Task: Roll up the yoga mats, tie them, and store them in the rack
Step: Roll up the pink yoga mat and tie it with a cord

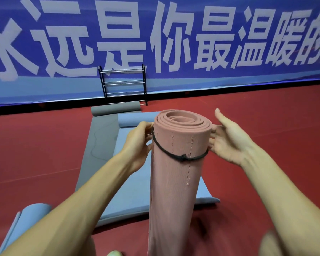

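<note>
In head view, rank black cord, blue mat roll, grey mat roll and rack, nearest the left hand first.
1. black cord, at left hand fingers
2. blue mat roll, just behind
3. grey mat roll, farther back
4. rack, at the banner

A dark red floor is spreading out left of the left hand and right of the right hand, catching a soft sheen. Well beyond both hands a blue banner with large white characters is covering the wall, a black strip running along its foot. A black-framed rack with silver rails is standing against it, beyond the left hand.
</note>
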Tool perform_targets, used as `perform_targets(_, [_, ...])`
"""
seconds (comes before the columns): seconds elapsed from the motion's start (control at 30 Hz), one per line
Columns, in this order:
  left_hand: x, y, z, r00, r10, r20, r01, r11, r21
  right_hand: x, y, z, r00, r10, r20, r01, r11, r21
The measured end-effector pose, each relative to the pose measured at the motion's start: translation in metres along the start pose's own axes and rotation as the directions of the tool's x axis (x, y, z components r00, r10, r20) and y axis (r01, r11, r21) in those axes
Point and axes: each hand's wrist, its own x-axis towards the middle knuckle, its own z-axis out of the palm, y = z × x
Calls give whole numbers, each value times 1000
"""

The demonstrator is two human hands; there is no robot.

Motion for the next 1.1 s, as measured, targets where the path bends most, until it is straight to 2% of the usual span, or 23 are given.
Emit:
perform_targets(0.17, [-1, -1, -2, 997, 77, -20, -75, 992, 100, -1, 15, 4, 993, -121, 3, 121, 992, 20])
perform_targets(0.27, [4, -6, -7, 990, 128, 50, -136, 972, 190, -7, 15, 2, 985, -160, 71, 169, 975, -143])
perform_targets(0.37, [5, -15, -13, 962, 231, 146, -267, 910, 318, -16, 20, 10, 974, -190, 123, 217, 935, -281])
perform_targets(0.47, [8, -20, -17, 916, 337, 218, -401, 804, 440, -16, 29, 15, 972, -191, 140, 230, 905, -358])
perform_targets(0.53, [10, -20, -17, 899, 375, 225, -437, 780, 448, -14, 32, 14, 969, -203, 144, 242, 897, -370])
perform_targets(0.67, [8, -16, -15, 926, 326, 192, -378, 817, 435, -12, 34, 10, 968, -203, 148, 247, 874, -418])
perform_targets(0.8, [8, -17, -23, 973, 125, 195, -214, 804, 555, -11, 38, 4, 973, -161, 163, 218, 871, -440])
perform_targets(0.9, [9, -16, -33, 978, 29, 207, -127, 867, 481, -12, 40, -1, 970, -167, 178, 235, 833, -501])
perform_targets(0.97, [11, -16, -36, 953, 89, 291, -190, 920, 341, -13, 44, -2, 969, -148, 198, 234, 803, -548])
perform_targets(1.03, [9, -16, -32, 899, 162, 406, -279, 928, 247, -14, 48, -1, 968, -111, 226, 228, 764, -604])
perform_targets(1.1, [6, -19, -23, 894, 173, 412, -312, 901, 300, -13, 52, -1, 966, -82, 246, 228, 726, -649])
